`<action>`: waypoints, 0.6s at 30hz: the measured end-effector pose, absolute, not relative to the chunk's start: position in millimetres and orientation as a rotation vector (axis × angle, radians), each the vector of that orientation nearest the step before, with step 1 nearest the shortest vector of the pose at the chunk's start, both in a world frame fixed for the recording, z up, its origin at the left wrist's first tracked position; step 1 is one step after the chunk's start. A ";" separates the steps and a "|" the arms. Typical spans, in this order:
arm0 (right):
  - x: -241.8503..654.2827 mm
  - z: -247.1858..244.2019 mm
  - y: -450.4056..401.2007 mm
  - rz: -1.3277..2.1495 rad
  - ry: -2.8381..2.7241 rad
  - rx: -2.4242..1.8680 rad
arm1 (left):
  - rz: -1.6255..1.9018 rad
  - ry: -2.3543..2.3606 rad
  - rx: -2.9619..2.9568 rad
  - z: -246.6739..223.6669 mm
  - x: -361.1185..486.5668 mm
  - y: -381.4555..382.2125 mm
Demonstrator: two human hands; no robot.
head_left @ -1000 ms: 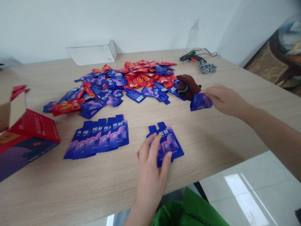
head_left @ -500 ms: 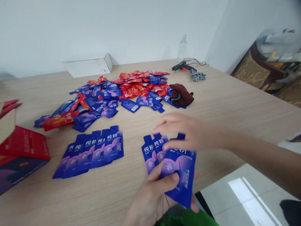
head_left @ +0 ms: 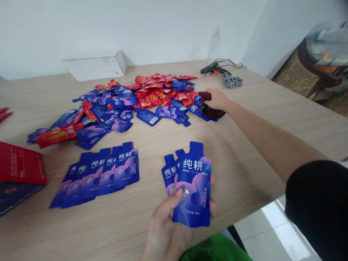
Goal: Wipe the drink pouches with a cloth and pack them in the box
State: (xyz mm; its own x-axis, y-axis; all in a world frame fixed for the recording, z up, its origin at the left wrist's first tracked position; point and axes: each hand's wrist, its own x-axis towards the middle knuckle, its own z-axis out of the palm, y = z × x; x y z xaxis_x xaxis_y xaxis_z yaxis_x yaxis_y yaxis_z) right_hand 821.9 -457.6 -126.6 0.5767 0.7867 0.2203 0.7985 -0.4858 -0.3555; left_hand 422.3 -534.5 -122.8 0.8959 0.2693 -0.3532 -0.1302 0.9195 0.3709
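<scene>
My left hand (head_left: 168, 221) is closed on a blue pouch (head_left: 193, 192) with pink-purple fruit art and white lettering, thumb on its front. It is held upright above the near table edge. Partly hidden behind it, more blue pouches (head_left: 169, 172) overlap, seemingly lying on the table. My right hand (head_left: 216, 99) is stretched out to the far side, its fingers closed on a dark red cloth piece (head_left: 215, 113) with black trim. That cloth lies at the right end of the pouch pile, over a blue pouch (head_left: 196, 111). Some fingertips are hidden.
Left of centre, a fanned row of blue pouches (head_left: 94, 177) lies flat. Behind spreads a heap of red and blue pouches (head_left: 152, 97). A red and blue box (head_left: 20, 165) stands at left, a white box (head_left: 94, 67) by the wall, a glue gun (head_left: 213, 67) at back right.
My right hand has left the pouch in my left hand and reached forward to the dark red cloth. The held pouch has shifted left and turned more upright. The view has shifted slightly.
</scene>
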 end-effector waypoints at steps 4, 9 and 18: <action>814.9 -84.1 -473.2 -0.149 -1.241 -2.229 | 0.266 0.384 0.418 -120.5 421.7 -530.9; 753.2 -6.7 -534.2 -0.262 -1.350 -1.919 | 0.321 0.440 0.454 -120.5 419.9 -529.5; 584.9 -17.1 -591.2 0.006 -2.018 -1.600 | 0.553 0.486 0.543 -104.3 428.4 -544.9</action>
State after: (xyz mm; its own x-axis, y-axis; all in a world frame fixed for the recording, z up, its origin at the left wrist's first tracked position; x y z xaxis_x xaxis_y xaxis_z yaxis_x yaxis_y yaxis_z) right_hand 584.9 -591.2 -17.1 -0.1318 0.8990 0.4176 0.8964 0.2879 -0.3369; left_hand 428.4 -544.9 -104.3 0.7471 0.6023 -0.2813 -0.3561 0.7199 0.5958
